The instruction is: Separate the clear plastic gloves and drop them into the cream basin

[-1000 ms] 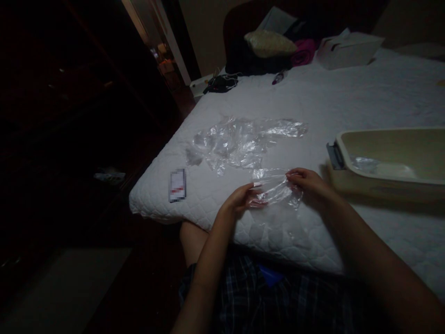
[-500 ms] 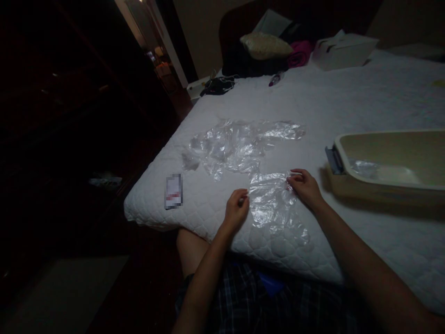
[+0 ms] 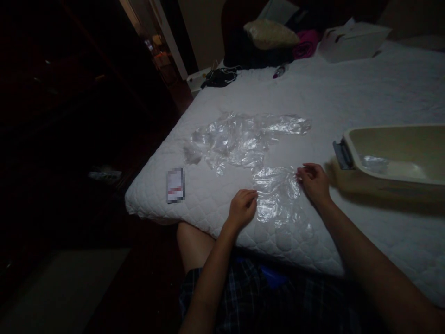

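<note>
A clear plastic bag (image 3: 278, 197) lies spread on the white quilted bed (image 3: 208, 192), near its front edge. My left hand (image 3: 243, 206) pinches the bag's left edge between thumb and fingers. At the upper right edge, my right hand (image 3: 314, 182) has its thumb and index finger closed on the plastic, the other fingers loosely curled. Beyond the hands, more crumpled clear plastic bags (image 3: 239, 139) are laid out in an overlapping pile.
To the right stands a cream plastic bin (image 3: 385, 178) with a grey handle and clear plastic inside. A phone-like object (image 3: 175, 185), blurred out, lies left. At the back are a white box (image 3: 354, 42), a pillow (image 3: 271, 35), a magenta roll (image 3: 306, 44) and a small bottle (image 3: 280, 71).
The view has shifted slightly. Both hands stay at the bag's two sides, and my left fingers now press closer together on its edge. The bag's lower part lies a little differently.
</note>
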Action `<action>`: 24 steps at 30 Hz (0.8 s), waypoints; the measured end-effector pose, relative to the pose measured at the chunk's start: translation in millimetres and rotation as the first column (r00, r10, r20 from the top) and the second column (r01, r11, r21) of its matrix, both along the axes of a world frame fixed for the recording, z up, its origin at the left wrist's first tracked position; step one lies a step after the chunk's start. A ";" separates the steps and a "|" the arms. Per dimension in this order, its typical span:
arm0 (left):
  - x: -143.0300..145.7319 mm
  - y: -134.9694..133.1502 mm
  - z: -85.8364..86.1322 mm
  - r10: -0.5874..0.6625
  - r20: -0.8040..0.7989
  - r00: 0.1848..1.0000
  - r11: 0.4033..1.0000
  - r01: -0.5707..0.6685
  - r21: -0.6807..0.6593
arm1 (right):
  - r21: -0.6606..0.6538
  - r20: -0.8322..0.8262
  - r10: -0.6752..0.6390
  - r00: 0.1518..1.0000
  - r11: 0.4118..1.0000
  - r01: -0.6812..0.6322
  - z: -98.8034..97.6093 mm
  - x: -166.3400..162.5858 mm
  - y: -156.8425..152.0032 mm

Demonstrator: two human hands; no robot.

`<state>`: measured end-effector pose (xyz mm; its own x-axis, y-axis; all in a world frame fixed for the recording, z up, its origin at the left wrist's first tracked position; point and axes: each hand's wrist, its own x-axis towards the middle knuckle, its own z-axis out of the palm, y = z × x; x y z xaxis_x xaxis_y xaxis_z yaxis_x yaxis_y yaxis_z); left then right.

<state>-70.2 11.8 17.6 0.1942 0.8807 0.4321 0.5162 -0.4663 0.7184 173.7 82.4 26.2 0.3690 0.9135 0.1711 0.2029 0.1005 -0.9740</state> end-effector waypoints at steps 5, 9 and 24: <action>-2.1 -7.1 -0.6 -0.004 0.057 0.998 0.997 0.000 0.078 | 0.191 0.438 -0.014 0.899 0.979 -0.077 27.4 -4.2 -37.5; -12.5 -21.6 -11.6 -0.028 0.022 0.999 0.992 0.025 0.120 | 0.189 0.756 0.201 0.623 0.844 -0.502 41.7 -24.3 -98.2; -16.5 -34.9 -13.4 -0.211 -0.184 0.960 0.977 0.213 -0.012 | 0.026 0.976 0.156 0.154 0.617 -0.787 15.2 -69.6 -150.6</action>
<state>-86.7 -23.0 4.1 0.4527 0.8072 0.3787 0.5273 -0.5849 0.6164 104.0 -68.2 41.4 -0.7640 0.4891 0.4208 0.5348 0.8449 -0.0111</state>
